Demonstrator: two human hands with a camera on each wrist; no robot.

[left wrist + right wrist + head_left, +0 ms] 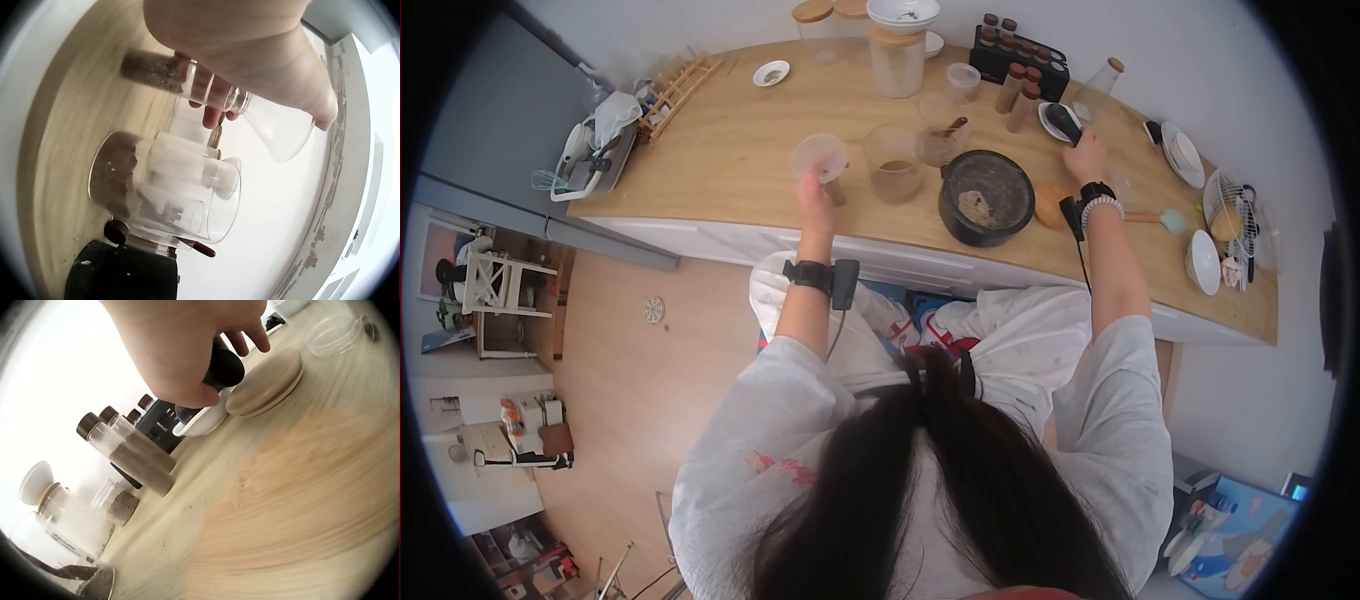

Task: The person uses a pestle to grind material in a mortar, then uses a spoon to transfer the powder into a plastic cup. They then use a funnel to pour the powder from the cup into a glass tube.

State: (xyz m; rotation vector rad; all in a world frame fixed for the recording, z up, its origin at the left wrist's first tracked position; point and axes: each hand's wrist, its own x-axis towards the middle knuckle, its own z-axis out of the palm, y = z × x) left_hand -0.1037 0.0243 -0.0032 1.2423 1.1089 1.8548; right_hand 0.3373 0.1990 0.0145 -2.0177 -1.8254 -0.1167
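Observation:
My left hand [815,208] [250,47] grips a clear tube [153,70] part-filled with brown powder. A translucent funnel [819,156] [278,128] sits in the tube's mouth. Beside it stands a glass beaker [895,180] [115,176] of brown powder. The black mortar [988,170] [125,272] holds light brown ground material. Over at the right, my right hand [1086,158] [181,350] grips the dark pestle [1062,122] [225,367], whose lower end is at a small white dish [203,422]; whether they touch is hidden by the hand.
Brown-capped tubes [1011,88] [128,456] stand before a black rack [1020,68]. Behind are a lidded jar [897,70] under stacked white bowls and a small white dish [771,74]. A round wooden lid [265,381], white bowl [1202,262] and wire basket [1228,205] lie to the right.

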